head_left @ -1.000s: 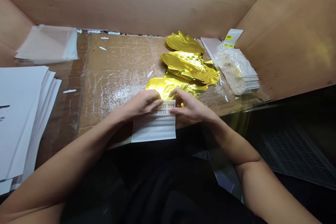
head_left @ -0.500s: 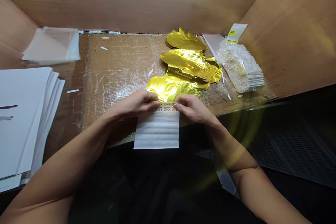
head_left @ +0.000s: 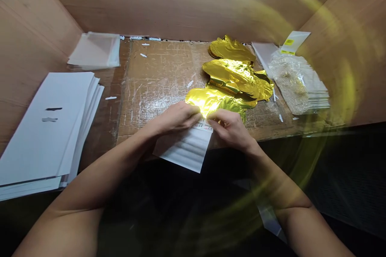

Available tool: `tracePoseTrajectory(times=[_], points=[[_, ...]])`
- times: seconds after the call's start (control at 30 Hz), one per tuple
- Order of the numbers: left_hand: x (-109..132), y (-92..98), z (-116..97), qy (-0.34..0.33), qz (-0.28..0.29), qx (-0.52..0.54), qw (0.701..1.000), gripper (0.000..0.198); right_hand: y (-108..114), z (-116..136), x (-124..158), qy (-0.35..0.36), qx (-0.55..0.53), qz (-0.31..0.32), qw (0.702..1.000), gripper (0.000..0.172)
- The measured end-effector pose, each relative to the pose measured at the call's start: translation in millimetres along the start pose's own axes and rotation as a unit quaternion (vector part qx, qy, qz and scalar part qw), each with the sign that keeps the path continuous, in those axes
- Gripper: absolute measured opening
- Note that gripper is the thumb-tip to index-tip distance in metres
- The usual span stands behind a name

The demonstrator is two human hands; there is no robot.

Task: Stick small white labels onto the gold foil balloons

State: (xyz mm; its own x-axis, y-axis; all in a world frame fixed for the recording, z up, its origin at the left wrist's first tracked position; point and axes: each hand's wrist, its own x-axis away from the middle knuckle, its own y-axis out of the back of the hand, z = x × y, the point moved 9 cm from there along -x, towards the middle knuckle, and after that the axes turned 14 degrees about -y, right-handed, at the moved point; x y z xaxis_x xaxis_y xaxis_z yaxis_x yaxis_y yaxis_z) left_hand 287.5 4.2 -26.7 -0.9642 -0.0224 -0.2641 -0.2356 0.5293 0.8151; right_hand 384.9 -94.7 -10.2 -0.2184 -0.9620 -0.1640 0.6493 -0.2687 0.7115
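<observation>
My left hand (head_left: 177,118) and my right hand (head_left: 230,128) both pinch the top edge of a white ribbed sheet (head_left: 183,150), which hangs tilted over the bench's front edge. A printed label strip (head_left: 202,126) runs along that edge, mostly hidden by my fingers. My fingertips nearly meet there and rest against a gold foil balloon (head_left: 212,101). Behind it lie further flattened gold foil balloons (head_left: 232,74) in an overlapping row.
The cardboard-covered bench (head_left: 159,76) has wooden walls (head_left: 181,4) behind and beside it. A stack of white sheets (head_left: 51,128) lies at left, with clear bags (head_left: 96,50) behind it. Plastic-wrapped packets (head_left: 298,84) and a barcode tag (head_left: 291,42) sit at right.
The white sheet has turned clockwise between my hands, and less of the label strip shows. My hands have moved closer together. The whole scene sits further right in view.
</observation>
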Motion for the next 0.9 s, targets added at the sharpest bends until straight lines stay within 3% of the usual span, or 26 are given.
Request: tracePoseTrajectory(times=[0.17,0.3,0.57,0.7,0.9], points=[[0,0.1,2,0.027,-0.001,0.025,0.999,0.037,-8,7,9,0.114,0.129,-0.028,0.985,0.017],[1,-1.0,6,0.040,-0.001,0.033,0.999,0.036,-13,9,15,0.173,0.164,-0.031,0.971,0.017],[2,0.1,12,0.057,-0.011,0.029,0.998,0.036,2,6,3,0.122,0.080,-0.039,0.989,0.013],[1,-1.5,11,0.030,-0.012,0.020,0.999,0.034,-3,3,0,0.118,0.115,-0.018,0.986,0.014],[0,-2.1,10,0.037,-0.006,0.032,0.999,0.036,-7,8,10,0.156,0.158,-0.044,0.974,0.012]])
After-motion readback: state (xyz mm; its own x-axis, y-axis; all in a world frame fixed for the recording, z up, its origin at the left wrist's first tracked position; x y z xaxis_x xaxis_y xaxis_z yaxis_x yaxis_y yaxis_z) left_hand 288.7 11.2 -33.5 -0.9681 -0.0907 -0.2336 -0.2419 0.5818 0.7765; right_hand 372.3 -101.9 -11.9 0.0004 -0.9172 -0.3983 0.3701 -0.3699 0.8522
